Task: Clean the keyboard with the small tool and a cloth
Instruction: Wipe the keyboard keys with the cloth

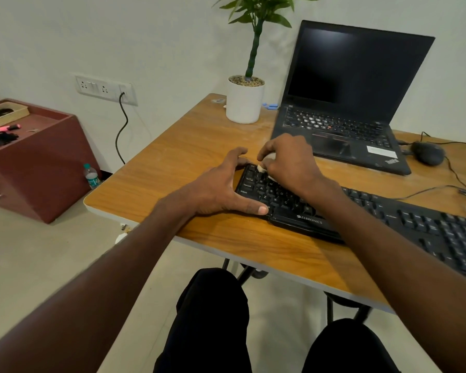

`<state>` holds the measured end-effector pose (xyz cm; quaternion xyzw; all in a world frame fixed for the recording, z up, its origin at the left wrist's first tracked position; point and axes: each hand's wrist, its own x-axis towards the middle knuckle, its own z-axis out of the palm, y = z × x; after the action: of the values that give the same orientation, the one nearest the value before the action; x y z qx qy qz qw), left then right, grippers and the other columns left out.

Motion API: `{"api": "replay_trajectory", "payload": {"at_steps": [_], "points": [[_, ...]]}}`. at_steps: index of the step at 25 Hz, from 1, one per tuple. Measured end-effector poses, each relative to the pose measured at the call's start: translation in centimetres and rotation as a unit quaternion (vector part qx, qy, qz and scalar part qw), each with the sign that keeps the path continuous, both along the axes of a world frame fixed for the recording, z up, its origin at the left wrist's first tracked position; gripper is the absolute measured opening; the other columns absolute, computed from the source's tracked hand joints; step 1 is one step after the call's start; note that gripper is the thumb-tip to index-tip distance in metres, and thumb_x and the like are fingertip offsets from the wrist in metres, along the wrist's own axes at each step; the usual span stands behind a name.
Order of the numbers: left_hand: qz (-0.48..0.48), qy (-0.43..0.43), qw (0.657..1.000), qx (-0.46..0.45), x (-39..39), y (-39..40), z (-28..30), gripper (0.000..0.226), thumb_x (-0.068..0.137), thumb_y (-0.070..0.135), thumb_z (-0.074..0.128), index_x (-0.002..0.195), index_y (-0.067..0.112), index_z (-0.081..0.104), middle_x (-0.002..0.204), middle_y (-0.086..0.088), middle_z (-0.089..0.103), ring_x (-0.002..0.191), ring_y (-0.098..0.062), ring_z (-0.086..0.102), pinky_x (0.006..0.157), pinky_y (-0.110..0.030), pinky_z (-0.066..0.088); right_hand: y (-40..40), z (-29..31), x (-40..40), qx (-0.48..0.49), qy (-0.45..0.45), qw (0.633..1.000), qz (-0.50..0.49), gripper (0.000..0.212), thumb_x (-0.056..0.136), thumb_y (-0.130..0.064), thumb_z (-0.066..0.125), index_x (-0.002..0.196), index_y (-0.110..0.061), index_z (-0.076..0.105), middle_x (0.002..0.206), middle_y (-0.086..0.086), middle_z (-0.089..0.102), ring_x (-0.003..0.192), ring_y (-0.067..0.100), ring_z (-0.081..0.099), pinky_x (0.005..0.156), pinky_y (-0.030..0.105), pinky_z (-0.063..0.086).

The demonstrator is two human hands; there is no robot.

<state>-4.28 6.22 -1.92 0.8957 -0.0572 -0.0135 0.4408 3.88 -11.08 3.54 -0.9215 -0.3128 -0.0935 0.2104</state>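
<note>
Fingers (273,164) of right hand (288,160) curl round small whitish tool (262,168), tip on top-left keys of keyboard (374,211). Left hand (221,187) spread flat, thumb and fingers bracing keyboard's left end on table (199,135). Cloth not identifiable in view. Risks: hard scrubbing could pop keycap; brace slipping lets keyboard skid toward laptop (347,98); dislodged dust may drop deeper between keys.

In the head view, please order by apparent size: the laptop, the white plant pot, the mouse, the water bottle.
1. laptop
2. white plant pot
3. mouse
4. water bottle

The bottle stands on the floor, farther away, so its true size against the mouse is unsure.
</note>
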Motion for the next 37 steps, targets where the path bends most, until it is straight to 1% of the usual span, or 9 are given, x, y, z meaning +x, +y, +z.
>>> {"api": "replay_trajectory", "payload": {"at_steps": [5,10,12,16,21,25,28,31,37], "points": [[0.003,-0.001,1.0,-0.001,0.2,0.0,-0.1,0.142,0.046,0.082,0.09,0.159,0.042,0.013,0.163,0.011,0.038,0.147,-0.014,0.042,0.123,-0.047,0.038,-0.4,1.3,-0.1,-0.029,0.026,0.999,0.025,0.014,0.087,-0.018,0.081,0.099,-0.026,0.082,0.102,-0.002,0.078,0.103,0.014,0.067,0.098,0.037,0.054],[0.006,-0.015,1.0,-0.025,0.0,-0.1,-0.1,0.134,0.052,0.075,0.094,0.156,0.037,0.018,0.15,0.013,0.051,0.139,-0.009,0.051,0.119,-0.044,0.044,1.4,0.4,-1.9,0.074,0.051,0.993,0.081,0.017,0.081,-0.015,0.083,0.097,-0.021,0.081,0.096,-0.006,0.078,0.093,0.007,0.069,0.089,0.031,0.058],[0.012,-0.012,0.999,-0.028,0.1,-0.1,-0.3,0.136,0.051,0.076,0.095,0.156,0.04,0.015,0.152,0.01,0.052,0.141,-0.014,0.05,0.12,-0.046,0.043,1.2,1.4,-1.4,-0.004,0.063,0.994,0.088,0.016,0.081,-0.019,0.084,0.096,-0.021,0.079,0.098,-0.006,0.076,0.098,0.012,0.068,0.091,0.038,0.056],[0.013,-0.007,1.0,-0.014,0.4,0.1,-0.5,0.143,0.047,0.082,0.092,0.159,0.043,0.012,0.162,0.007,0.043,0.15,-0.02,0.041,0.124,-0.052,0.035,1.8,3.1,-1.5,-0.157,0.027,0.986,0.059,0.016,0.088,-0.016,0.079,0.104,-0.02,0.081,0.105,0.002,0.074,0.101,0.019,0.067,0.08,0.029,0.05],[0.012,-0.004,1.0,0.001,0.2,0.0,-0.2,0.145,0.045,0.086,0.088,0.159,0.042,0.01,0.164,0.011,0.039,0.152,-0.017,0.035,0.126,-0.051,0.03,0.5,2.0,-1.0,-0.125,0.009,0.992,-0.005,0.016,0.088,-0.029,0.08,0.103,-0.022,0.08,0.114,0.005,0.072,0.11,0.023,0.064,0.086,0.034,0.05],[0.009,-0.002,1.0,-0.005,0.1,-0.2,-0.1,0.147,0.045,0.085,0.089,0.161,0.037,0.012,0.166,0.006,0.038,0.153,-0.017,0.036,0.126,-0.05,0.033,1.5,1.5,-1.5,-0.062,0.006,0.998,0.016,0.017,0.088,-0.029,0.08,0.103,-0.022,0.081,0.103,0.001,0.075,0.104,0.019,0.066,0.088,0.034,0.048],[0.011,-0.001,1.0,0.0,0.1,-0.1,0.0,0.148,0.046,0.084,0.089,0.161,0.037,0.01,0.167,0.006,0.037,0.152,-0.018,0.036,0.126,-0.05,0.033,1.2,2.2,-1.2,-0.106,0.039,0.993,0.028,0.012,0.088,-0.024,0.08,0.099,-0.022,0.082,0.099,-0.002,0.072,0.098,0.015,0.064,0.079,0.03,0.047],[0.012,0.003,1.0,0.002,0.1,-0.1,0.1,0.148,0.045,0.083,0.089,0.161,0.038,0.01,0.167,0.005,0.035,0.152,-0.018,0.036,0.125,-0.049,0.034,1.1,2.1,-0.9,-0.102,0.001,0.995,0.002,0.01,0.089,-0.018,0.078,0.098,-0.017,0.081,0.099,0.003,0.073,0.089,0.015,0.059,0.075,0.028,0.043],[0.016,0.006,1.0,0.002,0.0,-0.1,0.1,0.145,0.047,0.081,0.091,0.16,0.04,0.01,0.165,0.008,0.037,0.151,-0.017,0.037,0.125,-0.05,0.035,0.4,1.8,-0.7,-0.06,0.048,0.996,0.038,0.009,0.087,-0.025,0.08,0.096,-0.025,0.081,0.1,-0.002,0.073,0.1,0.015,0.063,0.086,0.032,0.048]]}}
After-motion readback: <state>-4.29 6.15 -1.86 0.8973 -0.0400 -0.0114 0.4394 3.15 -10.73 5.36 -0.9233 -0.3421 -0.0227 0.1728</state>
